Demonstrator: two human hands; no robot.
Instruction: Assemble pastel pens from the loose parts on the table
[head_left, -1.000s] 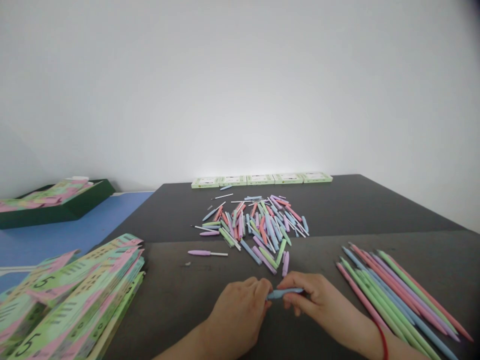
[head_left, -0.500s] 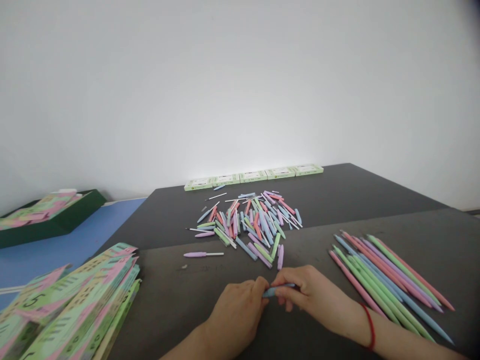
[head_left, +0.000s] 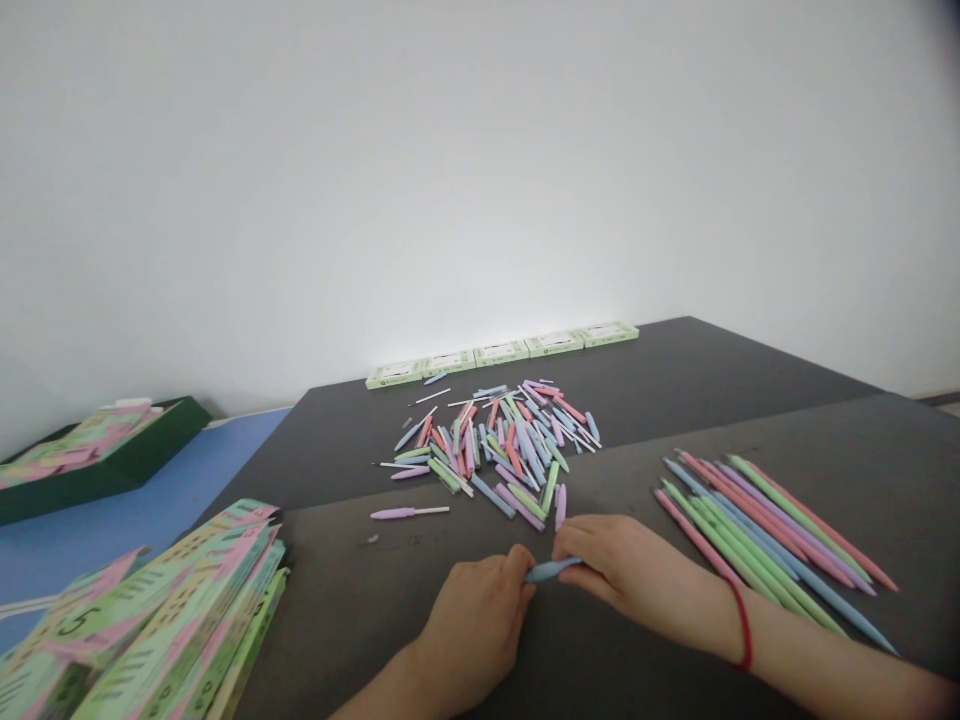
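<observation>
Between my two hands is a blue pen, held low over the dark table. My left hand grips its left end, fingers curled round it. On the other end the fingers of my right hand are closed, hiding that tip. Just beyond lies a loose pile of pen parts: pastel barrels, caps and thin white refills. A purple pen piece with a white refill lies apart, left of the pile. To the right of my right hand rests a row of long pastel pens.
Flat green-and-white boxes line the table's far edge. At the lower left, printed green-and-pink packages are stacked. A dark green tray holding more packages stands on a blue surface. A white wall rises behind.
My right hand has shifted its grip along the blue pen towards the right end, and more of the pen's middle shows. My left hand stays on its end. The view has tilted slightly.
</observation>
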